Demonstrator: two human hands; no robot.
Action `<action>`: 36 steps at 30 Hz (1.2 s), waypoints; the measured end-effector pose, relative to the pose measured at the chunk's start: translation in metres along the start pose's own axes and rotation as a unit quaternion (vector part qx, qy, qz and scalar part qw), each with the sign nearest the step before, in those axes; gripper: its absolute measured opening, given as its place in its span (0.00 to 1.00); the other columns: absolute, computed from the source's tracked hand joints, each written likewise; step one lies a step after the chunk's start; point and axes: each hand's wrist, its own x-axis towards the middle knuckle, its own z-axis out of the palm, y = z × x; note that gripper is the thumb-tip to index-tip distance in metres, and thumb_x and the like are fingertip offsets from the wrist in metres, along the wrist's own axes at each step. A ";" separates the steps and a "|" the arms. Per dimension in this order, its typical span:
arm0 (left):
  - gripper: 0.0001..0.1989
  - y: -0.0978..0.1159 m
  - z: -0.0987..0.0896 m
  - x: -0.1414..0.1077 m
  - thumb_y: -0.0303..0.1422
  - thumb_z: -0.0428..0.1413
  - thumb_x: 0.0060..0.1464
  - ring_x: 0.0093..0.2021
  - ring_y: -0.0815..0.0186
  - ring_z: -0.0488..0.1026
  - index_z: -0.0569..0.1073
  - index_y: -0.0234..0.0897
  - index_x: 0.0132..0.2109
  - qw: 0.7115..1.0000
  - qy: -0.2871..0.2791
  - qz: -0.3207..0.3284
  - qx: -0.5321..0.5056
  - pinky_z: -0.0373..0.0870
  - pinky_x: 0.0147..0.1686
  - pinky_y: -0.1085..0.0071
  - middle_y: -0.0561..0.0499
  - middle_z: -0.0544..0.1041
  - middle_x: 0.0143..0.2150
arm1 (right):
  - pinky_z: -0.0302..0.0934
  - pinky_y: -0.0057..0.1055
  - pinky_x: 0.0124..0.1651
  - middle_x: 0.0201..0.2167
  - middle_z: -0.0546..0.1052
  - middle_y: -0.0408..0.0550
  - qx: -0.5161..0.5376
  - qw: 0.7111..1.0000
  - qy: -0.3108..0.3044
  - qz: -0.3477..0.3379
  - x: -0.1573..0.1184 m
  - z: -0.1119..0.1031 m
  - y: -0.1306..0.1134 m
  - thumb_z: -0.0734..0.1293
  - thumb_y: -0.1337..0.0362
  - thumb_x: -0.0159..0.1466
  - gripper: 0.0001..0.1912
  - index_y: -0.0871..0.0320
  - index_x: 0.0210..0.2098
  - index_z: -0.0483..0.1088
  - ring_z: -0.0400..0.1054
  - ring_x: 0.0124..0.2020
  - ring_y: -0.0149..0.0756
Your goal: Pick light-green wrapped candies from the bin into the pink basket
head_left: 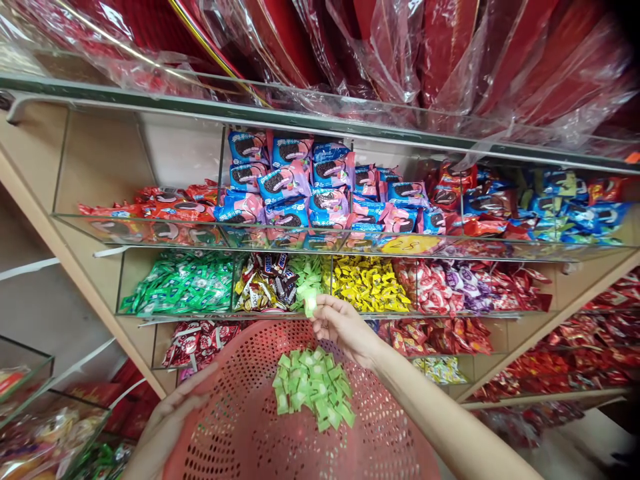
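A red perforated plastic basket (235, 413) tilts toward the shelves, with a heap of small light-green wrapped candies (315, 387) at its bottom. My left hand (173, 413) grips the basket's left rim, its fingers partly blurred. Above the far rim, my right hand (345, 327) pinches one light-green wrapped candy (310, 305) between thumb and fingers. Just behind it, more green candies (306, 272) of the same look lie in a shelf compartment.
Beside that compartment are brown-wrapped chocolates (270, 275), green packets (183, 283) and yellow candies (370, 283). Blue and pink cookie packs (287, 183) fill the shelf above, behind a glass front edge (350, 243). Red plastic-wrapped items (300, 47) hang over the top.
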 end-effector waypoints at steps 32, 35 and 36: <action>0.46 0.002 0.006 -0.003 0.25 0.64 0.36 0.39 0.50 0.77 0.57 0.44 0.64 0.999 0.027 0.006 0.016 0.73 0.38 0.58 0.44 0.81 0.38 | 0.55 0.22 0.17 0.16 0.73 0.41 -0.160 0.981 0.100 0.051 -0.034 -0.054 0.041 0.75 0.56 0.46 0.18 0.59 0.24 0.65 0.63 0.14 0.25; 0.47 0.002 0.006 -0.003 0.24 0.64 0.37 0.41 0.49 0.76 0.55 0.45 0.64 0.999 0.026 0.007 0.018 0.73 0.38 0.57 0.45 0.81 0.38 | 0.46 0.23 0.16 0.10 0.62 0.34 -0.285 0.949 0.121 -0.061 -0.025 -0.058 0.033 0.72 0.53 0.50 0.20 0.56 0.19 0.59 0.52 0.11 0.23; 0.47 0.002 0.006 -0.003 0.24 0.63 0.37 0.42 0.49 0.76 0.55 0.46 0.64 1.000 0.022 0.005 0.011 0.72 0.39 0.57 0.45 0.81 0.38 | 0.46 0.24 0.17 0.11 0.61 0.34 -0.325 0.932 0.118 -0.105 -0.020 -0.056 0.027 0.71 0.53 0.51 0.20 0.56 0.18 0.58 0.52 0.13 0.23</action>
